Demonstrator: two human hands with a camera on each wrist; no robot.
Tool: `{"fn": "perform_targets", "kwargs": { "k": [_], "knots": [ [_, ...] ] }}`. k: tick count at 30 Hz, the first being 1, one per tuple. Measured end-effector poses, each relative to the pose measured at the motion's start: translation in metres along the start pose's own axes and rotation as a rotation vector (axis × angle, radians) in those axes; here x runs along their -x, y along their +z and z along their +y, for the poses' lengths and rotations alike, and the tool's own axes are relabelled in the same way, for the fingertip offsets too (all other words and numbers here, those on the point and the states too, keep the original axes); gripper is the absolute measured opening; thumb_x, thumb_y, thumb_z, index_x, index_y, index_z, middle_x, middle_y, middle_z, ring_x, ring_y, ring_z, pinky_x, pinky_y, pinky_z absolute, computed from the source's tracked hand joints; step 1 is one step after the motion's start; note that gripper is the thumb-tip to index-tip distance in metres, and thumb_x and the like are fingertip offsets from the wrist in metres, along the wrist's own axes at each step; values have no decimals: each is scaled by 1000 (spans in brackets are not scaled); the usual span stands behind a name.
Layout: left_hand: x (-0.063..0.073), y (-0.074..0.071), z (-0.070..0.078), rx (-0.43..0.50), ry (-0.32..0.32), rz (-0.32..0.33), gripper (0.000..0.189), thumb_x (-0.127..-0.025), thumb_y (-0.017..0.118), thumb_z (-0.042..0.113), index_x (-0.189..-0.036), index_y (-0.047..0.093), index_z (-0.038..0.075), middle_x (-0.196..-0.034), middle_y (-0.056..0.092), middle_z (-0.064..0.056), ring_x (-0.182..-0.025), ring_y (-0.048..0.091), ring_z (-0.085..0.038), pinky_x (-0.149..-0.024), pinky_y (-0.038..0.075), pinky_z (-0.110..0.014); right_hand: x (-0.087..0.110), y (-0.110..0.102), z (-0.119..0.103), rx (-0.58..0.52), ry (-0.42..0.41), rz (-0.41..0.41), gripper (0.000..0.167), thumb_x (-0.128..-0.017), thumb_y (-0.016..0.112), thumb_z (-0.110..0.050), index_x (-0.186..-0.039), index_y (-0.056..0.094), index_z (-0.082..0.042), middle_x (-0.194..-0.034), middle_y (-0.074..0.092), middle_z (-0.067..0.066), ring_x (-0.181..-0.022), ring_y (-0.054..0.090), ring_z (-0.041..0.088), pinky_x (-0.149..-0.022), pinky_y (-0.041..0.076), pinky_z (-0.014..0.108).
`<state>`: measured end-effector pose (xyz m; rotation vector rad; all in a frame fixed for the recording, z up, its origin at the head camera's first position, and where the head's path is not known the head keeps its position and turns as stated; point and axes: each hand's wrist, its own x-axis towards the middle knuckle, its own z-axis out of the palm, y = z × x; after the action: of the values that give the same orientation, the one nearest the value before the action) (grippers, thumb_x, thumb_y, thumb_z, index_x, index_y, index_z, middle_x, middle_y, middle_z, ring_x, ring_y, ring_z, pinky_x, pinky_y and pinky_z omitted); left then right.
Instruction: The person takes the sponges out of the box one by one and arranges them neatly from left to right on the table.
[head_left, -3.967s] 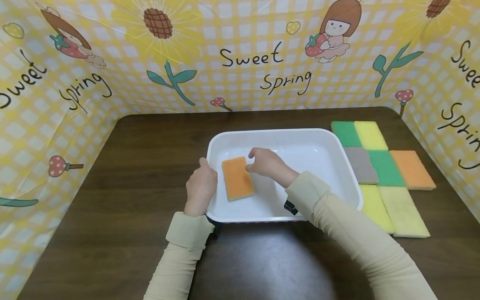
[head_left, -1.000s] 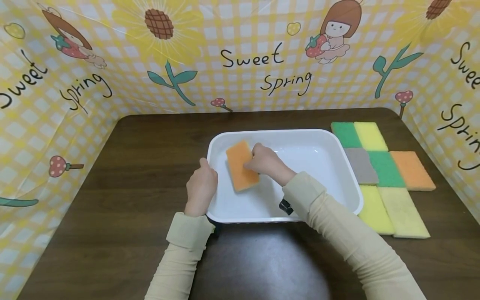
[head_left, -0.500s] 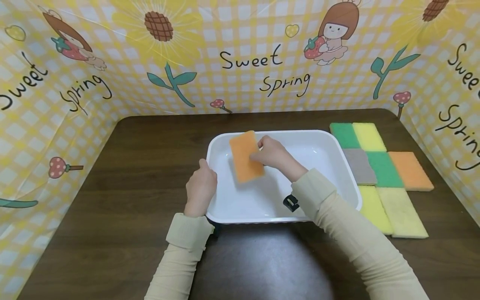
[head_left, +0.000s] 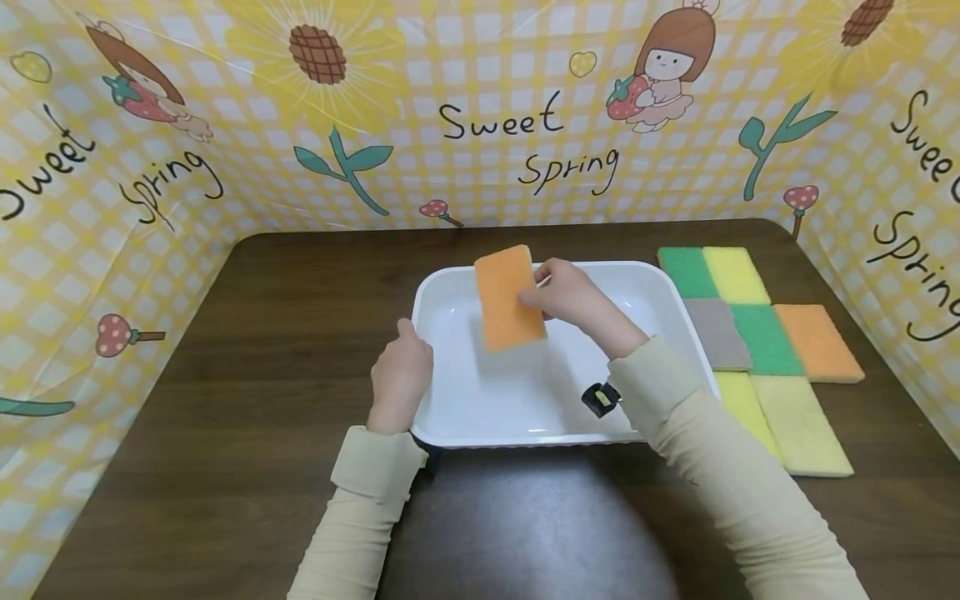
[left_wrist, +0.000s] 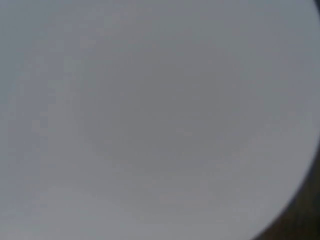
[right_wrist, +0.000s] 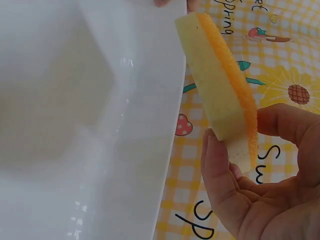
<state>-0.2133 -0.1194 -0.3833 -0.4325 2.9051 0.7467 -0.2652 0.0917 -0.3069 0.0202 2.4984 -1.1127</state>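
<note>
My right hand (head_left: 573,292) pinches an orange-faced sponge (head_left: 510,297) by its right edge, above the back left part of the white tray (head_left: 480,417). In the right wrist view the sponge (right_wrist: 212,80) shows a pale yellow foam layer beneath the orange one; thumb and fingers of the right hand (right_wrist: 270,190) press it from both sides. My left hand (head_left: 402,377) grips the tray's left rim, its fingertips hidden. Only a blurred pale surface fills the left wrist view.
On the dark wooden table (head_left: 247,375), right of the tray, several sponges lie edge to edge: green (head_left: 765,340), grey (head_left: 716,333), yellow (head_left: 798,425) and orange (head_left: 819,342). A checked yellow cloth (head_left: 487,50) walls the back and sides.
Four seconds ago the sponge lay on the tray's floor beside my right hand. The right hand has since taken hold of it and raised it, up and rightward. My left hand stays put.
</note>
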Motion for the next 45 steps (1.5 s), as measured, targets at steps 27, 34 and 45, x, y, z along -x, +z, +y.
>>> {"fn": "perform_targets", "kwargs": {
  "k": [27, 34, 45],
  "knots": [
    [1, -1, 1, 13, -15, -17, 36, -99, 34, 16, -129, 34, -4, -93, 64, -26, -73, 65, -32, -55, 49, -37, 36, -53, 29, -36, -37, 77, 47, -94, 53, -22, -131, 42, 5, -124, 54, 24, -102, 60, 33, -98, 47, 46],
    [1, -1, 0, 14, -5, -10, 35, -99, 33, 16, -128, 35, -4, -91, 64, -25, -71, 64, -31, -53, 47, -36, 40, -64, 38, -49, -58, 85, 47, -94, 54, -23, -128, 42, 6, -122, 56, 24, -91, 60, 24, -94, 49, 42],
    [0, 2, -1, 20, 5, -7, 34, -99, 33, 17, -126, 36, -5, -90, 64, -25, -68, 63, -30, -50, 42, -33, 50, -84, 54, -38, -55, 122, 51, -94, 56, -31, -129, 43, 4, -121, 57, 19, -85, 59, 13, -81, 51, 26]
  ]
}}
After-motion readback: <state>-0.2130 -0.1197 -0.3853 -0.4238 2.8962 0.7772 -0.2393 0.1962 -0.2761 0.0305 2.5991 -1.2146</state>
